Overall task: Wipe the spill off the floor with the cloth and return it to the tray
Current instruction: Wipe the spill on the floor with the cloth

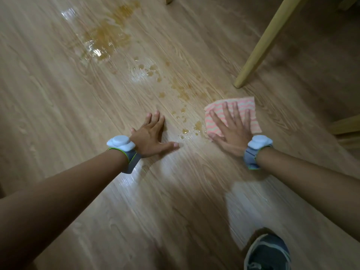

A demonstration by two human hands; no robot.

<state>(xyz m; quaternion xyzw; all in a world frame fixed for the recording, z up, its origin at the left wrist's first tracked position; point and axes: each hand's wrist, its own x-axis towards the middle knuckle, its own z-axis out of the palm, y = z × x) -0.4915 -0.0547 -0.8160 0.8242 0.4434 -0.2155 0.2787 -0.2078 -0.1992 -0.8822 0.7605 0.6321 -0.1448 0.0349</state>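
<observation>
The right hand [232, 127] was spread wide and laid flat, palm down, on the cloth [247, 109], which was pressed against the floor [58, 117] rather than gripped; its fingers [227, 114] were fanned across the fabric and the thumb reached the cloth's near-left corner. The left hand [151, 136] was likewise opened flat, with nothing held, its palm and fingers set on the bare floor and the thumb stretched out toward the right. The cloth was seen as a folded square with pink, white and pale green zigzag stripes, lying on the floor just beside the foot of a pale wooden leg [266, 41]. The spill [105, 41] was seen as an amber, glossy puddle farther off, at upper left, from which a trail of smaller drops [183, 94] was strung down to the cloth's left edge; several drops lay between the two hands. Both forearms were extended forward and downward from the bottom corners of the view, and a grey band with a white puck-like device [120, 143] was worn on each wrist. A dark blue shoe [267, 252] was planted on the floor at the lower right. The picture was somewhat blurred.
</observation>
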